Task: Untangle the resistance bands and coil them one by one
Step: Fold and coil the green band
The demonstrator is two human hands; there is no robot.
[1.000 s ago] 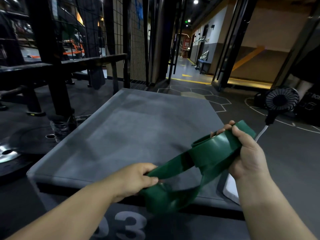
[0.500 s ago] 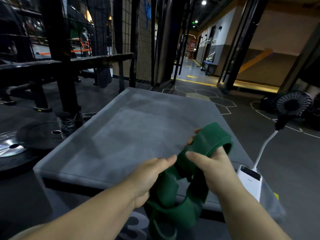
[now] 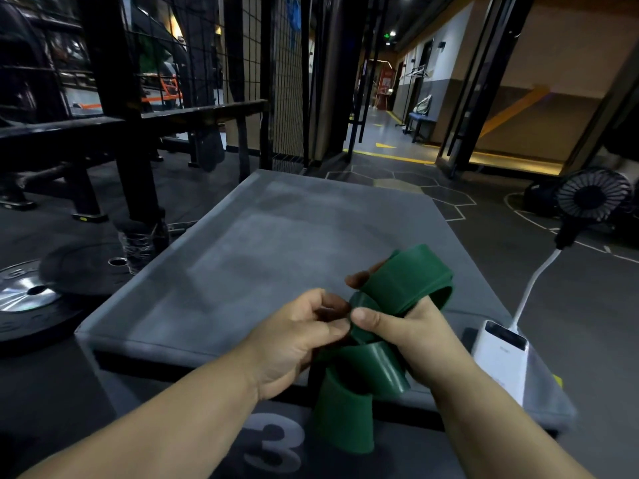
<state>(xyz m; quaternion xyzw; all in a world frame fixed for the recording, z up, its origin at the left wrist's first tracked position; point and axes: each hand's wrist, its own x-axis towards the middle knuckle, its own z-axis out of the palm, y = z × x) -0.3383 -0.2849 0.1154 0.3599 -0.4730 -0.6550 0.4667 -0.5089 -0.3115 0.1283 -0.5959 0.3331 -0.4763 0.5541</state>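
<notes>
Draping over right hand point(image 3: 415, 335), green band point(image 3: 404, 281) hides its knuckles

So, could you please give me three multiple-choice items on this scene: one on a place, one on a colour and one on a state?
1. The white power bank lies: A on the grey box, at its right near corner; B on a chair; C in a bag.
2. The resistance band is: A red; B green; C yellow.
3. The band is: A lying flat, untouched; B coiled and set down; C held by the left hand and the right hand.
Answers: 1 A, it rests on the box's padded top; 2 B, it is dark green throughout; 3 C, fingers of both hands curl round its loops.
</notes>
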